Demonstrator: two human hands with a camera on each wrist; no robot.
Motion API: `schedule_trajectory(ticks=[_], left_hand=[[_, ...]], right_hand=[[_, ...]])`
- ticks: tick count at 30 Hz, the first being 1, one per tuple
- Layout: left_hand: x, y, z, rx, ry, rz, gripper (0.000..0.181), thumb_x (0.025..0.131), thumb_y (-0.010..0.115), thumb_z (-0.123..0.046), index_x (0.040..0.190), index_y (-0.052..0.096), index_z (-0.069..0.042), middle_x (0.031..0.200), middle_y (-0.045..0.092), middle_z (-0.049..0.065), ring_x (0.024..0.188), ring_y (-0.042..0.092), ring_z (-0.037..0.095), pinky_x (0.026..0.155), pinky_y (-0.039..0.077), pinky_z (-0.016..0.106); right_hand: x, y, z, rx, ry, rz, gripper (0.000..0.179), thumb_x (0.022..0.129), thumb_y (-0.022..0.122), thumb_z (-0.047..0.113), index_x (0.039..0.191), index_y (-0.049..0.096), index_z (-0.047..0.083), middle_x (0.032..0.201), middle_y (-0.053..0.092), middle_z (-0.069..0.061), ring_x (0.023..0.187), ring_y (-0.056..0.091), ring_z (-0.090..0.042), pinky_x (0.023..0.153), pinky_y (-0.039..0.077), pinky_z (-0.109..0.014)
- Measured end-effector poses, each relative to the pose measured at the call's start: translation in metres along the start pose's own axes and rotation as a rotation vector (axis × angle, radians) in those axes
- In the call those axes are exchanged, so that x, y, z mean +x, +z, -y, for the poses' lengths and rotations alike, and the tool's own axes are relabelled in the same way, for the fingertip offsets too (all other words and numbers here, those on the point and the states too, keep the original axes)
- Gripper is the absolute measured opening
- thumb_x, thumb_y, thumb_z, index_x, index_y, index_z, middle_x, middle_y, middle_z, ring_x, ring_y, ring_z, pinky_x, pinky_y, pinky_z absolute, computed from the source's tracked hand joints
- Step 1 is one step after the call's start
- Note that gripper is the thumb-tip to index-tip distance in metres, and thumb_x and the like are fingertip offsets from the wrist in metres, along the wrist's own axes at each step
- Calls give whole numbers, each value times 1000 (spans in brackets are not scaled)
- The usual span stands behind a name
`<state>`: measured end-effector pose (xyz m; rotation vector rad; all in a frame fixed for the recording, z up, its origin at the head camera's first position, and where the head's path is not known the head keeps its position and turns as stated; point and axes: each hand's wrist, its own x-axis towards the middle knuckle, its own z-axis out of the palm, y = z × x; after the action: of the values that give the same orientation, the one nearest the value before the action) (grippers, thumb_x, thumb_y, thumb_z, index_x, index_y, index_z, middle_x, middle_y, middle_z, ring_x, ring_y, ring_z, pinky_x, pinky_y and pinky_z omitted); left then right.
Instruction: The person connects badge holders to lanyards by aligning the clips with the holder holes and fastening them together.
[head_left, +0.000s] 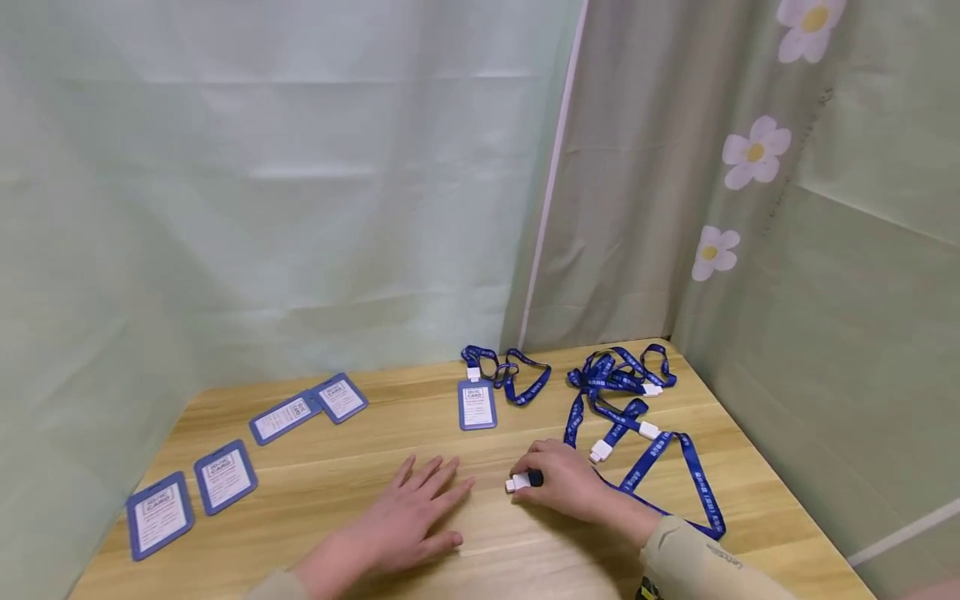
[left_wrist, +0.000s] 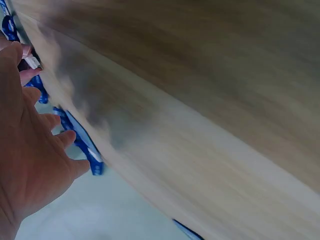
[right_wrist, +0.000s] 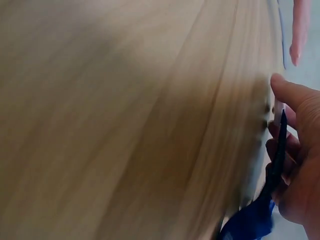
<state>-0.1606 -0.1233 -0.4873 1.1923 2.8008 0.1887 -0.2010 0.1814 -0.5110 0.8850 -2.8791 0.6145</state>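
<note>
My right hand pinches the white plastic clip of a blue lanyard just above the table. In the right wrist view, the lanyard's strap trails down from that hand. Beside it, my left hand is spread with straight fingers, palm down and holding nothing; whether it touches the wood cannot be told. Beyond both hands lies a blue badge holder joined to its own lanyard. More blue lanyards with white clips lie tangled to the right.
On the left of the wooden table lie loose blue badge holders: one near the front edge, another beside it, and a touching pair farther back. A pale curtain hangs behind and along the sides.
</note>
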Motion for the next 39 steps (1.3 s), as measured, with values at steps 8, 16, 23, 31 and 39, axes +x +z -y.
schedule_trajectory(ticks=[8, 16, 23, 31, 39], left_hand=[[-13, -1, 17, -33, -66, -34, 70, 104, 42, -61, 161, 37, -21, 167, 26, 15, 151, 23, 42, 119, 11, 68], [-20, 0, 65, 25, -157, -201, 68, 102, 55, -54, 155, 46, -12, 159, 37, 25, 143, 35, 52, 113, 18, 74], [-25, -13, 121, 20, -350, -213, 69, 104, 49, -53, 157, 41, -10, 160, 32, 28, 144, 29, 54, 112, 15, 77], [-23, -22, 147, -56, -528, -145, 73, 106, 39, -56, 159, 35, -6, 162, 25, 32, 146, 19, 57, 114, 4, 76], [-4, -14, 148, -43, -569, -112, 74, 106, 36, -58, 161, 32, -8, 163, 21, 31, 147, 17, 57, 114, 1, 76]], right_hand=[[6, 5, 11, -4, -25, 13, 36, 82, 84, 49, 110, 78, 27, 94, 58, 16, 83, 51, -4, 70, 46, -24], [-1, -1, 7, -41, -14, 18, 35, 85, 82, 45, 114, 77, 26, 111, 65, 11, 102, 58, -12, 87, 52, -35], [-2, 3, 9, -35, -28, 35, 38, 88, 80, 39, 119, 76, 18, 133, 65, 1, 124, 60, -23, 103, 50, -45], [2, 0, 14, -66, -52, 71, 36, 91, 78, 36, 120, 76, 16, 135, 65, -3, 126, 59, -24, 104, 49, -45], [-2, -3, 16, -94, -62, 99, 47, 95, 73, 36, 135, 68, 11, 143, 61, -6, 133, 55, -28, 110, 45, -48]])
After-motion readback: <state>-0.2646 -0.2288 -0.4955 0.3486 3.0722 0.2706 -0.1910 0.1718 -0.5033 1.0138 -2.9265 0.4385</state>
